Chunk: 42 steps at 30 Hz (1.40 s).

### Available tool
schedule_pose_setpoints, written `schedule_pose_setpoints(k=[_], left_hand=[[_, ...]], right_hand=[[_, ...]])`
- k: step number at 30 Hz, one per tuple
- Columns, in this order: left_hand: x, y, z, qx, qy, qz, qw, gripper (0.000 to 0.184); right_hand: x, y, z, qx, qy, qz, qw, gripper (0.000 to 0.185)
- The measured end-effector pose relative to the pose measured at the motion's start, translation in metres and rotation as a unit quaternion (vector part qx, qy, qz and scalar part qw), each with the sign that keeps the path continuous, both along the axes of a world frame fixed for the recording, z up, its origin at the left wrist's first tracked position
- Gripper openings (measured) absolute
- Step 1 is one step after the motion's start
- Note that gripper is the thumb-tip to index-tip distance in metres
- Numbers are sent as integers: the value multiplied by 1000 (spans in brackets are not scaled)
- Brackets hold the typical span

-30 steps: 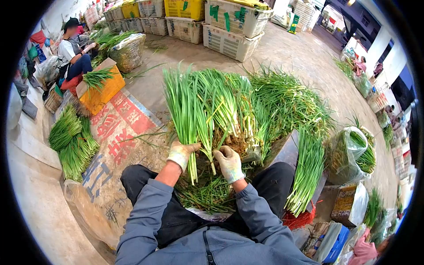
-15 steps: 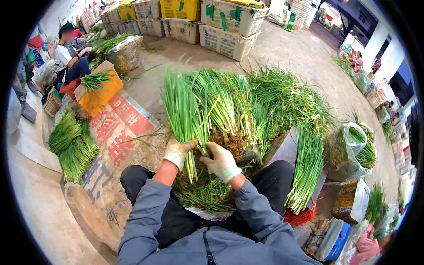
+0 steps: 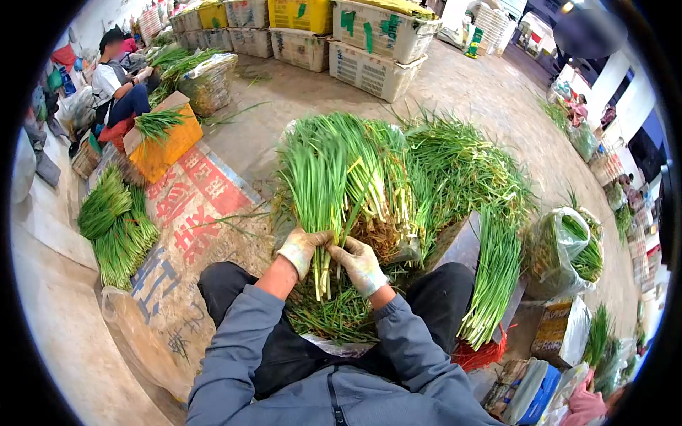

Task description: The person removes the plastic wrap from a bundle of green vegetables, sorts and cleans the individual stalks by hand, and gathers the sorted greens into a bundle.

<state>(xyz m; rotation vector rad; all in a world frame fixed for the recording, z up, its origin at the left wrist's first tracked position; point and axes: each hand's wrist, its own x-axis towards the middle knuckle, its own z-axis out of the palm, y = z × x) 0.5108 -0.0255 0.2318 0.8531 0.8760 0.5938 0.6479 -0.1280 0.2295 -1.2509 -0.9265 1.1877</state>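
My left hand [image 3: 305, 250], in a pale stained glove, is closed round a bunch of green chives [image 3: 317, 184] near its white lower ends, with the leaves pointing away from me. My right hand [image 3: 359, 266], gloved too, touches the bunch from the right, its thumb and fingers pinched on a chive stalk or leaf there. Just beyond the hands lies a pile of untrimmed chives [image 3: 373, 188] with brown roots. Below the hands, between my knees, is a heap of loose green scraps [image 3: 330, 316].
A looser heap of chives [image 3: 469, 167] lies behind right. Near my right knee, a neat bundle [image 3: 494, 273] rests on a board above red ties [image 3: 479, 355]. More bundles [image 3: 117, 227] lie left. Stacked crates [image 3: 376, 67] stand ahead. A person [image 3: 121, 89] sits at upper left.
The held chives have swung slightly right and are less blurred, resting over the pile. My hands have come closer together, the right one now pinching at the bunch.
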Motion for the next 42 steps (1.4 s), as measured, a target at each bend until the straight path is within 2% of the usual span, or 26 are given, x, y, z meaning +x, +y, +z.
schedule_pose_setpoints(k=[2, 4, 5, 7, 9, 10, 11, 12, 13, 14, 15, 16, 18, 20, 21, 23, 25, 27, 29, 30, 31, 33, 35, 38, 41, 42], left_hand=[[-4, 3, 6, -15, 19, -1, 1000, 32], [-5, 12, 10, 50, -14, 94, 994, 31], [-15, 22, 22, -15, 6, 97, 995, 44], [-36, 55, -10, 20, -62, 130, 989, 49], [-46, 68, -9, 55, -84, 178, 979, 54], [-50, 58, 15, 57, -101, 206, 972, 59], [-56, 63, 15, 45, -80, 218, 972, 57], [-61, 70, 5, 72, -112, 219, 967, 49], [-64, 75, -4, 99, -144, 220, 960, 41], [-66, 75, 0, 100, -143, 222, 959, 41], [-68, 72, 6, 111, -151, 209, 960, 40], [-70, 64, 12, 119, -157, 195, 961, 39], [-69, 53, 13, 112, -156, 185, 964, 39], [-65, 51, 12, 119, -171, 152, 966, 38], [-59, 45, 14, 85, -152, 143, 974, 36], [-51, 37, 13, 62, -127, 152, 978, 33], [-46, 32, 17, -34, -188, 134, 972, 31], [-42, 29, 19, -36, -223, 166, 960, 29], [-42, 33, 21, -31, -289, 146, 946, 28], [-36, 31, 24, -77, -274, 228, 931, 21], [-33, 38, 22, -76, -277, 227, 931, 21], [-26, 46, 9, -118, -266, 331, 898, 21], [-26, 44, 3, -120, -272, 312, 902, 21], [-19, 46, 8, -132, -246, 355, 892, 22], [-23, 49, 2, -89, -284, 343, 891, 23], [-26, 49, 0, -114, -310, 340, 881, 21]], right_hand=[[-1, -11, 7, -13, -16, 5, 1000, 25], [5, -31, 12, -6, -1, 20, 1000, 17], [7, -42, 2, 49, 26, 55, 997, 17], [11, -66, -7, -11, 39, 128, 991, 18], [5, -86, -43, -146, 28, 160, 976, 22], [5, -93, -92, -145, -159, 269, 939, 26], [6, -96, -139, -139, -337, 363, 857, 30], [10, -100, -162, -199, -449, 451, 745, 32], [13, -102, -173, -252, -545, 523, 605, 33], [5, -86, -143, -312, -575, 468, 594, 36], [7, -85, -117, -251, -524, 273, 767, 35], [6, -76, -98, -157, -486, 151, 847, 31], [3, -50, -35, -55, -397, 55, 914, 25], [-6, -28, 13, 30, -329, -15, 944, 21], [-11, -20, 30, 44, -312, -24, 949, 21], [-23, -6, 61, 69, -381, 6, 922, 21], [-33, 6, 46, 95, -312, -40, 945, 23], [-24, 24, 1, 49, -99, -87, 990, 27], [-21, 24, -21, -64, 133, -91, 985, 30], [-17, 22, -35, -106, 117, -12, 987, 31], [-26, 16, -32, -140, 186, 10, 973, 32], [-42, 9, -20, -83, 255, 91, 959, 35], [-55, 13, -1, -56, 277, 90, 955, 25], [-56, 26, -3, -73, 361, 31, 929, 23], [-45, 11, -9, -88, 385, 60, 917, 16], [-38, -1, -13, -70, 388, 93, 914, 15]])
